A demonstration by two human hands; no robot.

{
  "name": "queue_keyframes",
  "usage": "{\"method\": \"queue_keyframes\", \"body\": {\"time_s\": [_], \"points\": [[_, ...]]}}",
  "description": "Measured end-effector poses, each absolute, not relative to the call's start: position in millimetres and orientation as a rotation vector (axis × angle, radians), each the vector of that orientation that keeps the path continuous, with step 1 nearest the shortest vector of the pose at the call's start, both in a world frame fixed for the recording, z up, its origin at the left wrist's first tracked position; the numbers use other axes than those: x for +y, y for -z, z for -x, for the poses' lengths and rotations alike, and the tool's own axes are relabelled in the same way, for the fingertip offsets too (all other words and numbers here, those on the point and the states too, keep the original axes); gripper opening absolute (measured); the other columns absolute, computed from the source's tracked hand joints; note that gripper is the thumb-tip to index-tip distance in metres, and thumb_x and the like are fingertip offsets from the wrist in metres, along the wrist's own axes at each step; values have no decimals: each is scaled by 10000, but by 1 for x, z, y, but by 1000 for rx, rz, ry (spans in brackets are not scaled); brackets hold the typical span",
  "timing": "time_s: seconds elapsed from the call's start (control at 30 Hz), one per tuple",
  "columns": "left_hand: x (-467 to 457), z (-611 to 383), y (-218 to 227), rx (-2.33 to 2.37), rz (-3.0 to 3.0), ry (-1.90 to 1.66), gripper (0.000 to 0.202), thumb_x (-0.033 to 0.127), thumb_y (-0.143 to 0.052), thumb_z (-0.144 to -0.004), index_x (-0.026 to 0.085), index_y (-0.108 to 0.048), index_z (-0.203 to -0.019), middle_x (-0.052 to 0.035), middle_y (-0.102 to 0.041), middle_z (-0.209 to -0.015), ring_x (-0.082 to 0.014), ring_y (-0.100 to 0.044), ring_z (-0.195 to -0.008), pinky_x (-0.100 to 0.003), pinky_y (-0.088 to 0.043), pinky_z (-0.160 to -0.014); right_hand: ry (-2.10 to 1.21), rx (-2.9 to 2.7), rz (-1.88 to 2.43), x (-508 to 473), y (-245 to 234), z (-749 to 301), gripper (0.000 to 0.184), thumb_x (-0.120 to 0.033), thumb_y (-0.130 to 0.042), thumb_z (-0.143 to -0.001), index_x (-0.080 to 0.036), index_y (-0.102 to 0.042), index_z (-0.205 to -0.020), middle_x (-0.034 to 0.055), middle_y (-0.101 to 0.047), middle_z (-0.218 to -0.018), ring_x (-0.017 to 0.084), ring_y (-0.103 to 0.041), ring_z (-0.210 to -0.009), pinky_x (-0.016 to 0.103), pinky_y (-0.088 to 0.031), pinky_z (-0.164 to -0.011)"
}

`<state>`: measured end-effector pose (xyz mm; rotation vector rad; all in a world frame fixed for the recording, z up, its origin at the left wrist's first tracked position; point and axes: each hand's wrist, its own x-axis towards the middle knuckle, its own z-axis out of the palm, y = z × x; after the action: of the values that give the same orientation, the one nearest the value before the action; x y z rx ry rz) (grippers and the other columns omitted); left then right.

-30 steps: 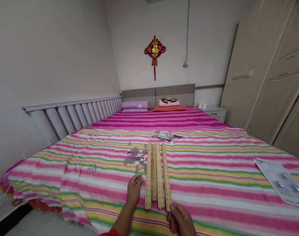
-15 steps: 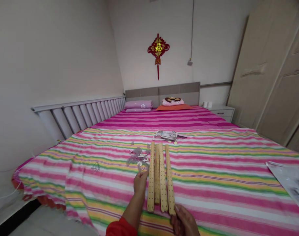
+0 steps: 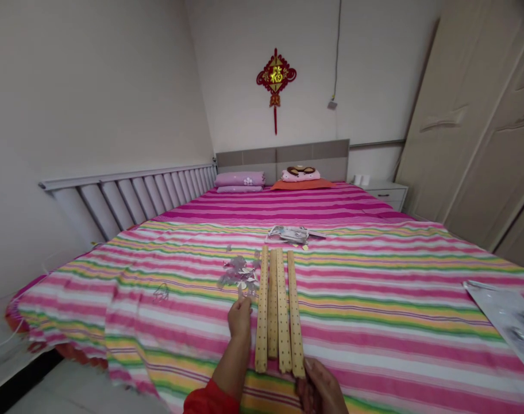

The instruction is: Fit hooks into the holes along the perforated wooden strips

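1. Four sticks (image 3: pixel 283 322) lie side by side on bed (image 3: pixel 395 345).
2. Right hand (image 3: pixel 322 384) at near end of rightmost stick (image 3: pixel 295 322); grip unclear.
3. Left hand (image 3: pixel 240 317) at scraps (image 3: pixel 238 271); cannot tell its hold.
4. Light touch likely best; sticks sit close.

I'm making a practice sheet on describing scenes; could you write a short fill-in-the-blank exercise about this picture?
The wooden strips lying lengthwise number ____ in all.
At the near end of the rightmost strip is the person's ____ hand.
The one sleeve in view is coloured ____.
The cloth beneath the strips is patterned with ____.
Missing words: four; right; red; stripes.
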<state>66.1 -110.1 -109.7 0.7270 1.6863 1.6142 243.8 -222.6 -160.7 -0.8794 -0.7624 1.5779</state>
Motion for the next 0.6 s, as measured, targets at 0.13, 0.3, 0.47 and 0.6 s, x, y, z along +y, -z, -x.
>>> {"method": "queue_keyframes", "body": {"time_s": [0.13, 0.3, 0.47, 0.6], "points": [[-120, -62, 111, 1575, -708, -1688, 325, 451, -699, -532, 149, -643, -637, 26, -558, -515, -145, -534, -541, -276, -424, -565, -1572, -760, 885, -224, 158, -243, 472, -612, -646, -739, -151, -570, -671, -11, -577, -456, 51, -428, -299, 158, -222, -328], [-133, -56, 115, 1462, -661, -1690, 460, 449, -773, -480, 120, -682, -788, -28, -665, -650, -171, -621, -622, -318, -508, -658, -1582, -752, 910, -226, 153, -244, 468, -611, -674, -712, -154, -577, -679, -15, -573, -460, 52, -422, -309, 166, -234, -336], [-136, -53, 117, 1478, -732, -1680, 464, 488, -758, -528, 110, -692, -790, -51, -683, -682, -190, -648, -651, -335, -530, -674, -1590, -748, 904, -226, 152, -244, 469, -612, -669, -716, -152, -584, -680, -9, -581, -468, 56, -429, -311, 170, -244, -337], [-137, -52, 119, 1445, -751, -1690, 460, 490, -755, -557, 118, -685, -818, -63, -700, -724, -212, -670, -714, -344, -537, -710, -1583, -754, 895, -227, 151, -244, 462, -604, -677, -714, -150, -593, -692, -4, -597, -488, 61, -450, -318, 168, -257, -338]]}}
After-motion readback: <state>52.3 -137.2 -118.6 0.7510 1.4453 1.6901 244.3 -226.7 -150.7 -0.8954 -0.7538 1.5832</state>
